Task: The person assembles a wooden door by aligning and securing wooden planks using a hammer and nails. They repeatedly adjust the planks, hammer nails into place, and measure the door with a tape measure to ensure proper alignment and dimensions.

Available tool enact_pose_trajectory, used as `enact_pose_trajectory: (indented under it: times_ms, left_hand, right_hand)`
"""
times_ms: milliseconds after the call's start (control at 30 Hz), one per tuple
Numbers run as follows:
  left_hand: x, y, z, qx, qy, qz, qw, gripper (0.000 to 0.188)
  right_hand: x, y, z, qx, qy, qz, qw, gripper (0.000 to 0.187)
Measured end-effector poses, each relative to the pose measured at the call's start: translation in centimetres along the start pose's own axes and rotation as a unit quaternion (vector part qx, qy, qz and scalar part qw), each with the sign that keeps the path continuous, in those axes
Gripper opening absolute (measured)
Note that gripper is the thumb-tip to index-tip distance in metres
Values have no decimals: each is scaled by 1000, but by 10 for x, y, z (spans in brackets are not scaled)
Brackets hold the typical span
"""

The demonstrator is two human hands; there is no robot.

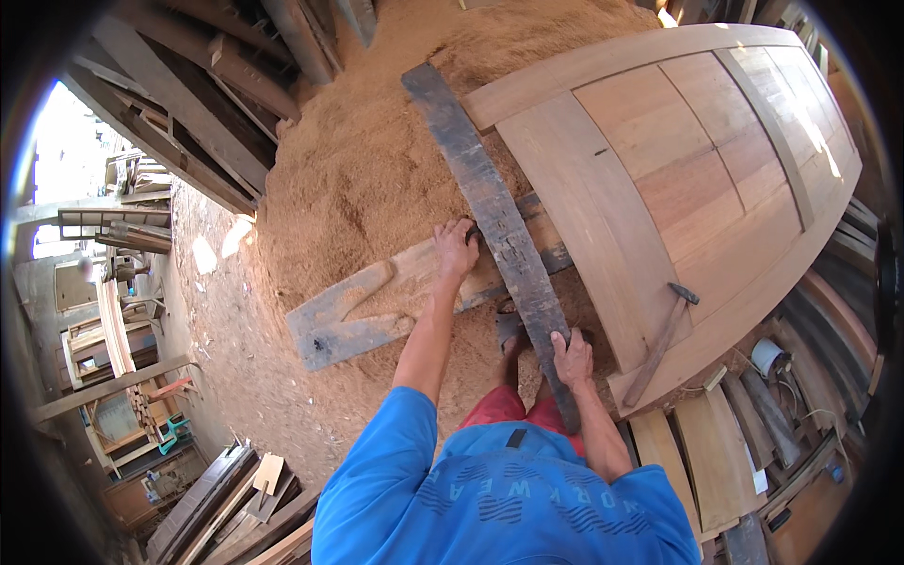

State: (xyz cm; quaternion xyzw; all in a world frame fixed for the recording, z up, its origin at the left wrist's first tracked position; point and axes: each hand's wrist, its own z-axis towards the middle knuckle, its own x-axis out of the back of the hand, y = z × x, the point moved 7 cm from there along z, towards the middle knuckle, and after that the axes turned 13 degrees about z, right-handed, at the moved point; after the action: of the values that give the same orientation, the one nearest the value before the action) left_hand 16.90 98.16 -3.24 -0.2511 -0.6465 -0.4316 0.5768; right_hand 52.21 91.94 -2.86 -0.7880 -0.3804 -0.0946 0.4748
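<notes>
A long, dark, worn wooden plank (499, 221) slants in front of me, from the sawdust at the far side to near my body. My right hand (573, 358) is closed round its right edge near the close end. Beside its left edge, my left hand (454, 250) has curled fingers at a small dark thing that I cannot make out. Under the plank a wide, sawdust-dusted board (358, 315) lies crosswise. To the right is a large panelled wooden door (659, 169), close to the plank. A hammer (664, 344) rests on the door's near corner.
A big sawdust heap (348, 179) spreads beyond my hands. Heavy timbers (179, 104) lean at the far left. Stacked boards (212, 504) lie at the near left, and offcuts with a white container (767, 358) at the near right. My feet stand by the crosswise board.
</notes>
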Motion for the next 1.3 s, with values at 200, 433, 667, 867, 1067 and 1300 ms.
enact_pose_trajectory:
  times_ms: [200,433,667,867,1067,1300]
  left_hand:
    - [-14,-9,0,-129,128,-69,981,19]
    - [-24,-16,8,-115,52,-48,991,16]
    - [-34,-24,17,-92,-29,-17,995,18]
    - [-31,-28,27,-37,-74,-56,995,27]
    - [-26,9,26,18,3,36,999,76]
    - [-44,85,-9,136,-80,96,983,101]
  right_hand:
    - [11,-10,-1,-47,-32,32,998,52]
    - [26,-8,-7,-83,-59,31,994,58]
    - [27,-11,-11,-83,-69,93,990,55]
    - [27,-4,-11,-70,-39,98,992,51]
    - [68,2,-47,7,140,66,988,39]
    - [126,62,-141,-9,269,246,931,25]
